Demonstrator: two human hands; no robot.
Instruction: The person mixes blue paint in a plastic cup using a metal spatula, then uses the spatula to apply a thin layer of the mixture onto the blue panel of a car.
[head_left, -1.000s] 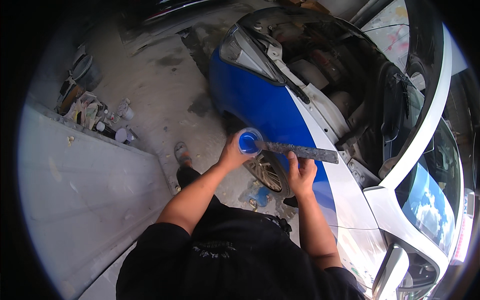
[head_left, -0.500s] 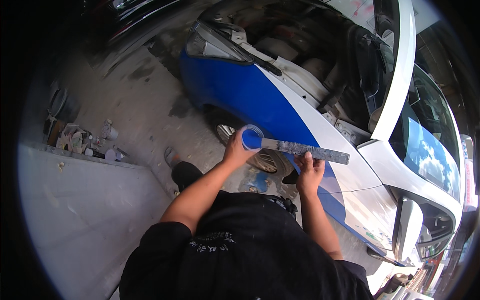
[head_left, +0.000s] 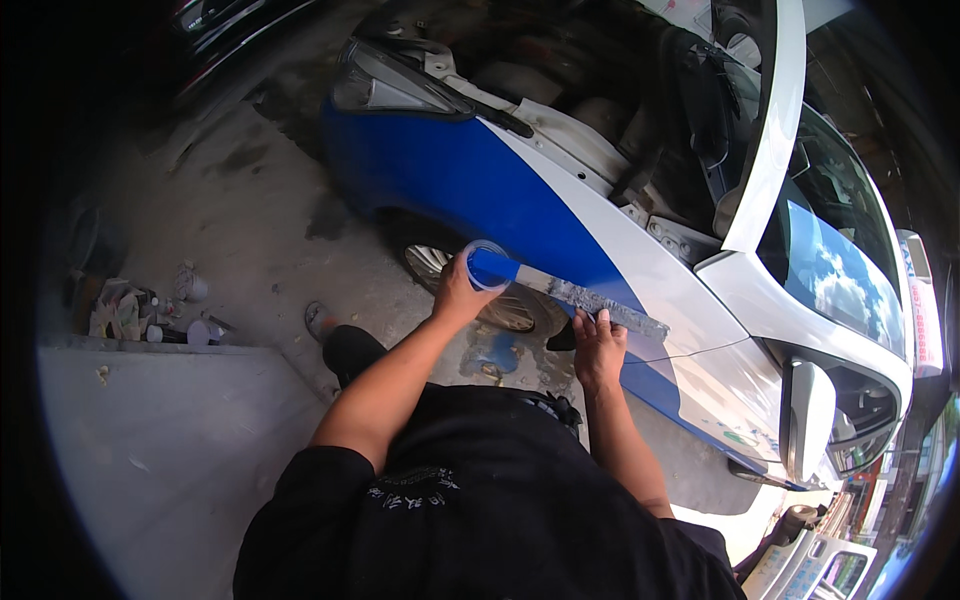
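Note:
In my left hand [head_left: 458, 302] is a clear plastic cup [head_left: 473, 281] with blue paint inside, the fingers wrapped round its side. My right hand [head_left: 601, 348] grips a long flat stirring stick [head_left: 610, 308] crusted with dried grey paint, its fingers on the outer half. The stick slants down to the right from the cup. Its blue-coated end lies at the cup's rim; I cannot tell how far it reaches inside. Just beyond both hands is the car's blue and white front fender [head_left: 470, 175], with the wheel [head_left: 508, 308] below the cup.
The hood is up over the engine bay [head_left: 570, 80]. A side mirror [head_left: 811, 420] juts out at the right. At the left, a grey panel [head_left: 190, 420] stands near several small containers [head_left: 190, 284] on the floor. Blue paint stains [head_left: 497, 350] mark the ground by the wheel.
The whole view has shifted, so the car sits further left. The stick now slants more steeply, and its blue-coated end shows at the cup's rim. Both hands keep their hold.

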